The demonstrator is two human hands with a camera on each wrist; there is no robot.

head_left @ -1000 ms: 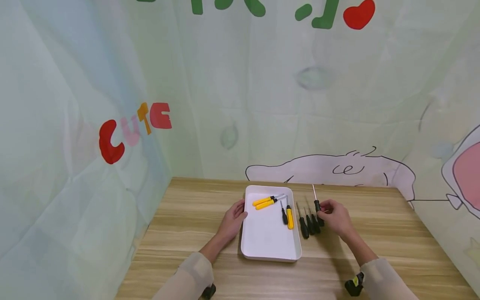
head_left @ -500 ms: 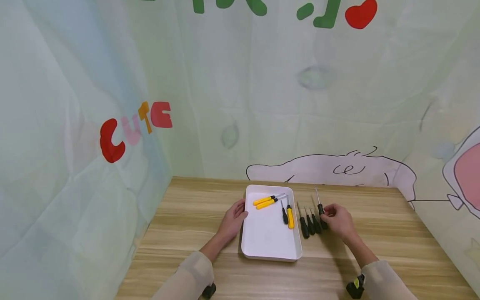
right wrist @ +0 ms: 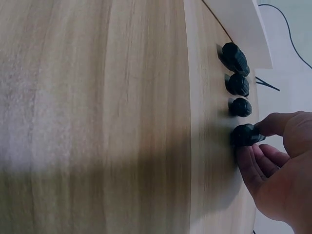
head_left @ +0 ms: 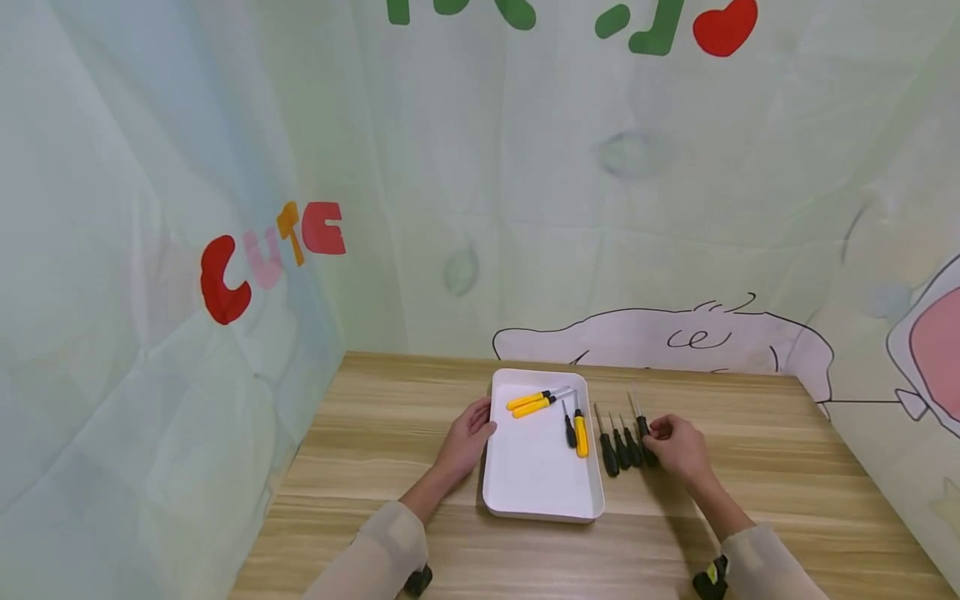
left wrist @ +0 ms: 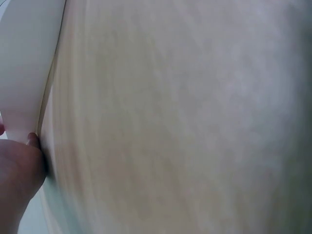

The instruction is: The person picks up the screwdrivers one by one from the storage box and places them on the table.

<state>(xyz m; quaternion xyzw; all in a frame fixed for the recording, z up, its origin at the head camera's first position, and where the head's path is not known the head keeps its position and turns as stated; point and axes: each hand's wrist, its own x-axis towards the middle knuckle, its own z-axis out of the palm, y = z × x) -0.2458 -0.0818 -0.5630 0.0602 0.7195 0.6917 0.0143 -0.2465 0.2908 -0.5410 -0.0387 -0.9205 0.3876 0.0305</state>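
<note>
My left hand (head_left: pixel 463 440) holds the left side of a white tray (head_left: pixel 536 492), its thumb at the rim; in the left wrist view its fingers (left wrist: pixel 33 140) sit against the tray's outer wall. To the right of the tray, my right hand (head_left: pixel 678 448) pinches a black-handled screwdriver (head_left: pixel 642 426) between thumb and fingers, low over the table, shaft pointing away. The right wrist view shows that handle (right wrist: pixel 243 135) end-on at the fingertips. Beside it three more black screwdrivers (head_left: pixel 608 456) lie side by side. Inside the tray are three yellow-handled screwdrivers (head_left: pixel 581 437) and a small black screwdriver (head_left: pixel 570 432).
Everything rests on a wood-grain table (head_left: pixel 375 433). A printed fabric backdrop (head_left: pixel 420 167) rises behind its far edge and along the left and right sides. Dark devices are strapped at both wrists, such as the right wrist device (head_left: pixel 711 577).
My right hand has lowered the black screwdriver and shifted it slightly right and nearer, bringing it to the right end of the row. My left hand and the tray have stayed put.
</note>
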